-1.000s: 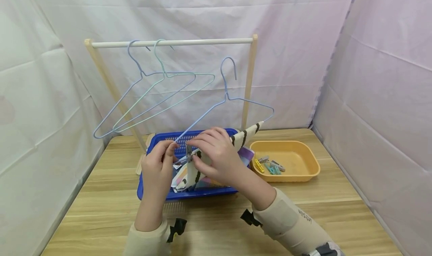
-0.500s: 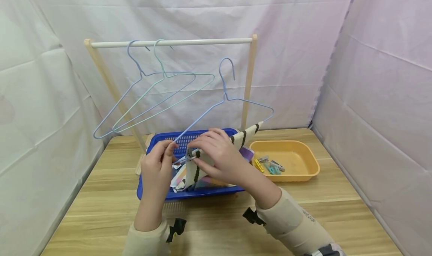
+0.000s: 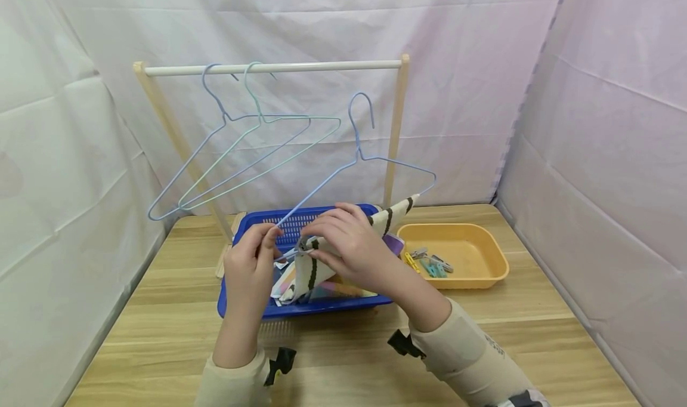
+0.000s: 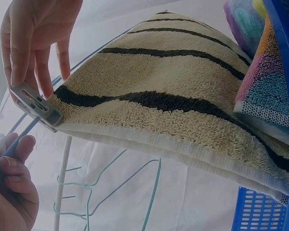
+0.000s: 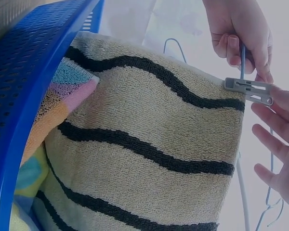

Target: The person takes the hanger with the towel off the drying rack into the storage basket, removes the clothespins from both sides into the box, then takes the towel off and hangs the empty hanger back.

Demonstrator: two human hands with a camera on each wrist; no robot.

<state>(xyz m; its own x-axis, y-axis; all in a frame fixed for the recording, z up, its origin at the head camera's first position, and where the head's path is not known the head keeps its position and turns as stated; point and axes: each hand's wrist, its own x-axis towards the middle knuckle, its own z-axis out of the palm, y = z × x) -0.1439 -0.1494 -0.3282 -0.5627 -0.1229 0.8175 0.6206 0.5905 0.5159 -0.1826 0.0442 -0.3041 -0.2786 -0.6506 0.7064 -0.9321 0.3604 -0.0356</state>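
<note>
A blue wire hanger (image 3: 322, 183) is held up over the basket, its left end gripped by my left hand (image 3: 249, 267). Over its lower bar hangs a cream towel with wavy black stripes (image 5: 149, 115), the lower part reaching down into the basket. At the towel's upper left corner, a grey clothespin (image 4: 38, 107) sits over the cloth and the bar. My right hand (image 3: 351, 246) pinches the outer end of that clothespin between thumb and fingers, the other fingers spread loosely. In the right wrist view, the left hand's fingers (image 5: 236, 50) curl round the wire close to the clothespin.
A blue basket (image 3: 300, 310) with multicoloured towels (image 5: 62, 98) stands under the hands. Right of it, a yellow tray (image 3: 477, 258) holds several clothespins (image 3: 437, 267). Behind, a rack bar (image 3: 322, 67) carries a blue hanger (image 3: 182, 171) and a green hanger (image 3: 300, 150).
My right hand has shifted slightly to the right, and the clothespin in it has tilted. The held hanger's hook has moved a little left and down. The left hand is nearly still.
</note>
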